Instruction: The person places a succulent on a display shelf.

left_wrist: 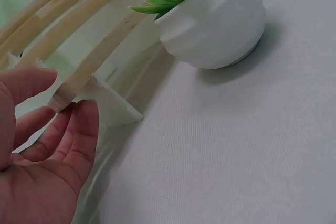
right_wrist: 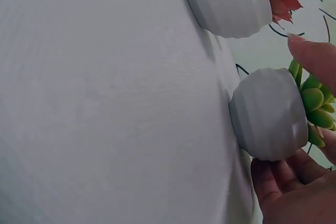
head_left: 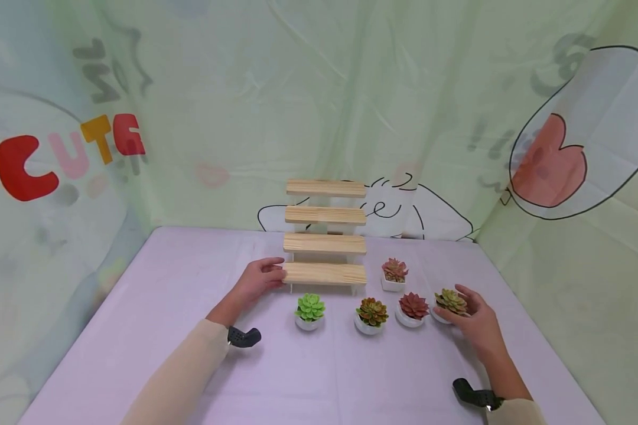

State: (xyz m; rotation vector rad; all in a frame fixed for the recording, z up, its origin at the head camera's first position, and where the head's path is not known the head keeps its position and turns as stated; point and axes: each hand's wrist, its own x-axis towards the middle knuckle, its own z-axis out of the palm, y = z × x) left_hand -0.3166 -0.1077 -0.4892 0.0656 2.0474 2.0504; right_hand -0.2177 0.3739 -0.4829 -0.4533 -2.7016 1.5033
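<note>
At the left end of the lowest board of a tiered wooden display stand (head_left: 324, 273) is my left hand (head_left: 257, 280). In the left wrist view its bent fingers (left_wrist: 84, 124) meet the board end from below, with the thumb above. My right hand (head_left: 475, 319) surrounds a small potted succulent (head_left: 451, 300) with green leaves, rightmost in the row. In the right wrist view, fingertips lie against one side of its white pot (right_wrist: 270, 114), while the thumb stretches past the leaves on the other side, off the pot wall.
A bright green succulent (head_left: 310, 307) stands in front of the stand. Further right are an orange-green succulent (head_left: 373, 311), a dark red succulent (head_left: 413, 306) and a pink succulent (head_left: 395, 270) in white pots. A lilac cloth (head_left: 298, 378) covers the table; printed curtains (head_left: 218, 118) surround it.
</note>
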